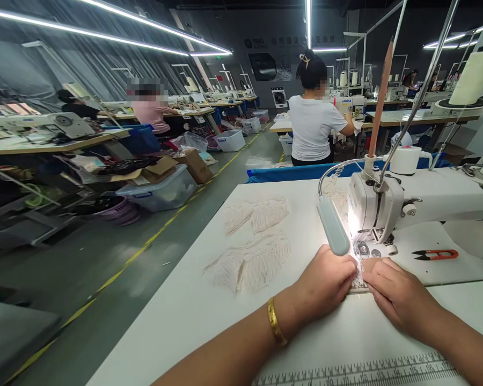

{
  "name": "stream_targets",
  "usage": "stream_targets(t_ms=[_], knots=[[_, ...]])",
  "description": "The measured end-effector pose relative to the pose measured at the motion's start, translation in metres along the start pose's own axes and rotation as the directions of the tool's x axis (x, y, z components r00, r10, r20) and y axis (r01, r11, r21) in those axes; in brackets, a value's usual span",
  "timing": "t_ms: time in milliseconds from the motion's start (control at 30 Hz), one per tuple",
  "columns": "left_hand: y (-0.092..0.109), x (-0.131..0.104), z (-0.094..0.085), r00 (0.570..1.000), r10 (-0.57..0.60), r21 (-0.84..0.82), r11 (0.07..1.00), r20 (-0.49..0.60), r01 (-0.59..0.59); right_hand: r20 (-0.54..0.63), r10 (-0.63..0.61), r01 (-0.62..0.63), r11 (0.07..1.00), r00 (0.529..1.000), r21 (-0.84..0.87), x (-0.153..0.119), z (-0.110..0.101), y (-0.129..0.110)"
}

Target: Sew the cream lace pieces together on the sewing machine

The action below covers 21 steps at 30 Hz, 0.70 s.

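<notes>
Just in front of the needle area of a white sewing machine (434,198), a strip of white lace fabric (358,282) lies under the work light. My left hand (326,279) is closed at the strip's left side, its fingertips pressed together on the lace. On the right side my right hand (400,292) pinches the lace with bent fingers, close to the presser foot. My fingers partly cover the fabric. A grey-green lamp head (333,226) hangs above my left fingers. Orange-handled thread snips (437,254) rest on the machine bed, right of my hands.
Cream lace pieces (261,262) lie flat on the white table (185,332) to the left. A printed ruler scale (358,372) runs along the front. A thread cone (473,78) stands at right. Ahead, a person in a white shirt (316,131) sits at another machine.
</notes>
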<state>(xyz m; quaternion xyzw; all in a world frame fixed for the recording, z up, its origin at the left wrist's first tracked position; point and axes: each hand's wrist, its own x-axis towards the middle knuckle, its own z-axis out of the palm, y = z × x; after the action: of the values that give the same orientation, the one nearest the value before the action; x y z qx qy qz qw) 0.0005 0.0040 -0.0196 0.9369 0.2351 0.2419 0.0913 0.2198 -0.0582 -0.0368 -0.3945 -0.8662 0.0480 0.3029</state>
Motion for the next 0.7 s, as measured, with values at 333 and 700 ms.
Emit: stream_targets(t_ms=[333, 700], knots=[[-0.0029, -0.0045, 0.0054, 0.999, 0.035, 0.010, 0.999, -0.034, -0.034, 0.033, 0.014, -0.013, 0.999, 0.999, -0.036, -0.0041, 0.0007, 0.0023], [-0.0048, 0.0031, 0.0025, 0.991, 0.097, 0.051, 0.994, -0.091, -0.092, 0.011, 0.015, -0.015, 0.999, 1.000, -0.040, -0.0009, 0.0031, 0.0005]])
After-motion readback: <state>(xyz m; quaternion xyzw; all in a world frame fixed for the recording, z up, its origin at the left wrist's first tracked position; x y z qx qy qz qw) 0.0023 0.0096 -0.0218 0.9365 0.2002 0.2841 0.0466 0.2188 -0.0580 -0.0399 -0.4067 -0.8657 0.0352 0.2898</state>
